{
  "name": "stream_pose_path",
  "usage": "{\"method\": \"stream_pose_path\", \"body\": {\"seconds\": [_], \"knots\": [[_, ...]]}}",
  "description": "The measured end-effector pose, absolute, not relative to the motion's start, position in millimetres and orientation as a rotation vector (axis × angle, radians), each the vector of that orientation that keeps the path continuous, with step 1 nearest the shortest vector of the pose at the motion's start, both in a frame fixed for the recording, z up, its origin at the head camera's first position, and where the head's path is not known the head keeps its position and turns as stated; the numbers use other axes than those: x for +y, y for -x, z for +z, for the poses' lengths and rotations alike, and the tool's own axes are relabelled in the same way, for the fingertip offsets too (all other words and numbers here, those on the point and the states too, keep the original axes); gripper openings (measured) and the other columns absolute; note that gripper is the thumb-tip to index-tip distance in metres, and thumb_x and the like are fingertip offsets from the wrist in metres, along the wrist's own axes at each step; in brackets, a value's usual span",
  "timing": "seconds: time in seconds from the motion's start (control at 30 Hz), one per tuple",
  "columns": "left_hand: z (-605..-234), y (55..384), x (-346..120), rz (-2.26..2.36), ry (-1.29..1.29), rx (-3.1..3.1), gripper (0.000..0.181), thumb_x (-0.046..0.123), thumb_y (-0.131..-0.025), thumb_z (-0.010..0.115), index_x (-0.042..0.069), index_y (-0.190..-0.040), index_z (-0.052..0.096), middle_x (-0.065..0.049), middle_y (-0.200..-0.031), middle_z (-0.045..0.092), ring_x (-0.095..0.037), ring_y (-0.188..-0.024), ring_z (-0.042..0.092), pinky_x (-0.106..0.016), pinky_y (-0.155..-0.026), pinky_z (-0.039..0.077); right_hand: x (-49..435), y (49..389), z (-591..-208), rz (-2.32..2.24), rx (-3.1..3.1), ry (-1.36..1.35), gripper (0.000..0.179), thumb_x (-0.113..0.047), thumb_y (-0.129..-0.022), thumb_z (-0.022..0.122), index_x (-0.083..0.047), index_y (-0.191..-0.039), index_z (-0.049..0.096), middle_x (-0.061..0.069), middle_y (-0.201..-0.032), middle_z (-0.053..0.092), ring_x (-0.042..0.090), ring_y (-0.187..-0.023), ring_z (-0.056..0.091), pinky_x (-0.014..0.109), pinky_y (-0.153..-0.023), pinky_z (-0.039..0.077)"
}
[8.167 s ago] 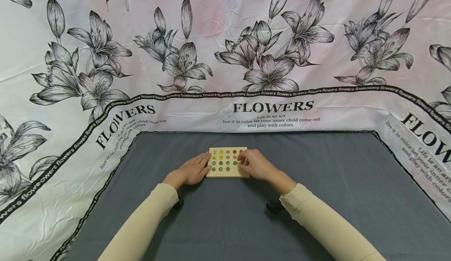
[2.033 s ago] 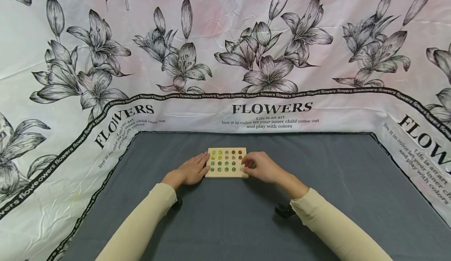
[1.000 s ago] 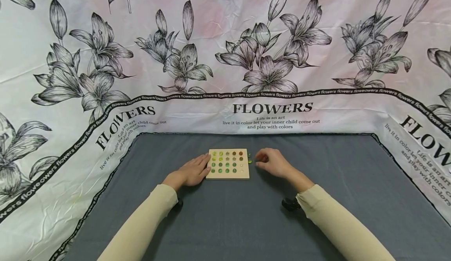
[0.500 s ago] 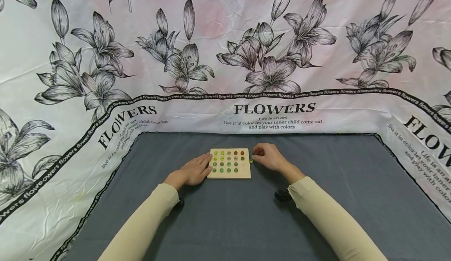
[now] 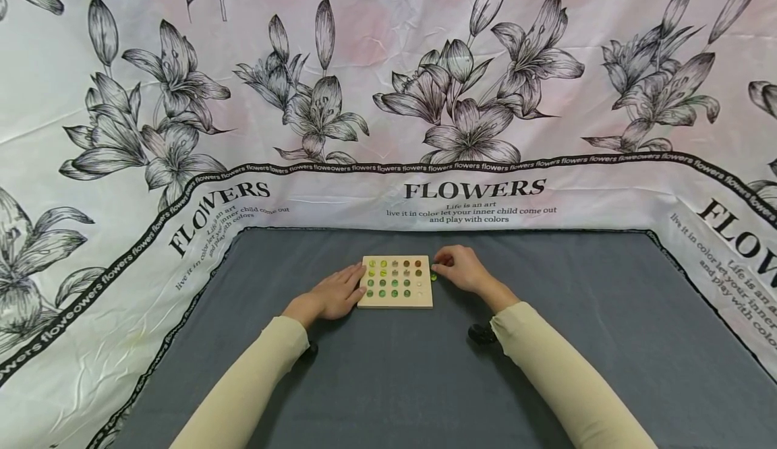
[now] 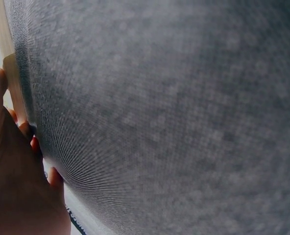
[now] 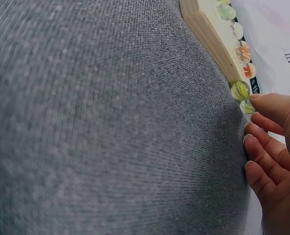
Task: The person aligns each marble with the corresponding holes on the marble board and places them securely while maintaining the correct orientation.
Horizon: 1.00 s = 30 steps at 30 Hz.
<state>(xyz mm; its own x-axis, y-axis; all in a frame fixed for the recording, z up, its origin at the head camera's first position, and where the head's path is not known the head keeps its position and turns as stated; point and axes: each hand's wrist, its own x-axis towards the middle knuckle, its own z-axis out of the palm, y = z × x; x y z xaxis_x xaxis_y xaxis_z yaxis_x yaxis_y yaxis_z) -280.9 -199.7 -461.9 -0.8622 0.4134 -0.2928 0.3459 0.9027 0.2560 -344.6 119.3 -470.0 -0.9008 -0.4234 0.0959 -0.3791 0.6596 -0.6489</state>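
A pale wooden board (image 5: 394, 305) lies on the grey cloth, with rows of glass marbles (image 5: 395, 283) in its hollows: yellow-green, green, clear and brownish. Two hollows (image 5: 419, 289) in the right column, on the two near rows, are bare. My left hand (image 5: 330, 295) rests flat with its fingers at the board's left edge. Just off the board's right edge, my right hand (image 5: 464, 269) has thumb and forefinger around a greenish marble (image 7: 247, 106). Beside it, touching distance from the board's corner, sits a yellow-green marble (image 7: 240, 91).
Grey cloth (image 5: 388, 381) covers the table around the board. A white flower-printed sheet (image 5: 340, 199) rises behind and along both sides. A black wrist device (image 5: 481, 334) shows under the right sleeve, and another (image 5: 311, 351) under the left.
One more marble sits in the near row than 8.2 seconds ago. My right hand left the board's right column, moved right, then closed in on the loose marbles. The left hand stayed put.
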Motion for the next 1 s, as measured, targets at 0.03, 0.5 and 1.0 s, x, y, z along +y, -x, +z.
{"method": "stream_pose_path", "body": {"seconds": [0.03,0.5,1.0], "knots": [[-460.5,280.2,-199.5,0.273,-0.563,2.72,0.062,0.041,-0.114,0.025,0.011,-0.166,0.011,-0.009,-0.172,0.01,-0.026,-0.158,0.01,-0.045,-0.128,0.014,118.8,344.5,-470.0,-1.071,2.807,0.677,0.019,-0.013,-0.099,0.07,0.001,-0.111,0.074,0.011,-0.098,0.072,0.023,-0.086,0.065,0.04,-0.074,0.055],[-472.7,279.2,-202.7,0.271,-0.559,2.721,0.063,0.045,-0.113,0.025,0.015,-0.166,0.01,-0.005,-0.172,0.009,-0.023,-0.159,0.009,-0.044,-0.128,0.015,115.1,334.1,-472.4,-1.021,2.842,0.636,0.014,-0.012,-0.098,0.071,-0.001,-0.107,0.074,0.009,-0.097,0.071,0.023,-0.088,0.066,0.043,-0.078,0.056],[-474.1,281.6,-206.7,0.25,-0.584,2.734,0.063,0.045,-0.113,0.026,0.015,-0.166,0.011,-0.005,-0.172,0.01,-0.023,-0.158,0.01,-0.043,-0.127,0.015,131.7,316.9,-462.5,-1.092,2.854,0.727,0.013,-0.013,-0.098,0.072,-0.003,-0.105,0.074,0.006,-0.095,0.072,0.02,-0.084,0.067,0.041,-0.075,0.057]]}}
